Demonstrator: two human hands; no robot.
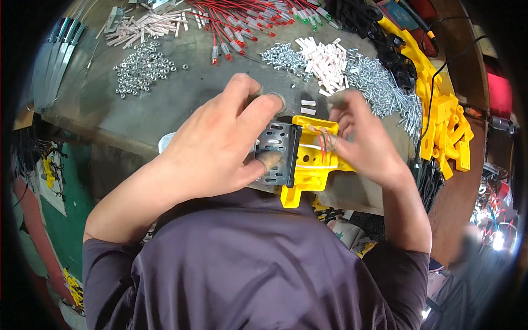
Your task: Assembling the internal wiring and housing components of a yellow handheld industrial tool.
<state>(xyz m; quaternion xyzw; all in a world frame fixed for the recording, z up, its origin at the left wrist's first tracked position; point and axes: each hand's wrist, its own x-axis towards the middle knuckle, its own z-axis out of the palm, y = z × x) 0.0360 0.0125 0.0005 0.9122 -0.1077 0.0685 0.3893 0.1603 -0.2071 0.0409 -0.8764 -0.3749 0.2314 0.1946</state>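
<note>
My left hand (pixel 220 137) is closed on a slotted grey metal plate (pixel 273 144), its thumb pressed on the face. Joined to the plate's right side is a yellow plastic housing (pixel 308 179), with a dark strip along the joint. Thin red and dark wires (pixel 323 142) and a white strand run across the housing. At the housing's right edge, my right hand (pixel 363 137) has curled fingers, its thumb close to the wires. Whatever lies between those fingers is hidden. Two small white pieces (pixel 308 106) lie on the table just beyond the housing.
Around the work lie piles of nuts (pixel 144 69), screws (pixel 379 82), white pieces (pixel 325 60) and red-wired indicator lights (pixel 234 36). Yellow plastic parts (pixel 448 129) are heaped at the right edge. Long metal blades (pixel 61 60) stand at the far left of the table (pixel 99 118).
</note>
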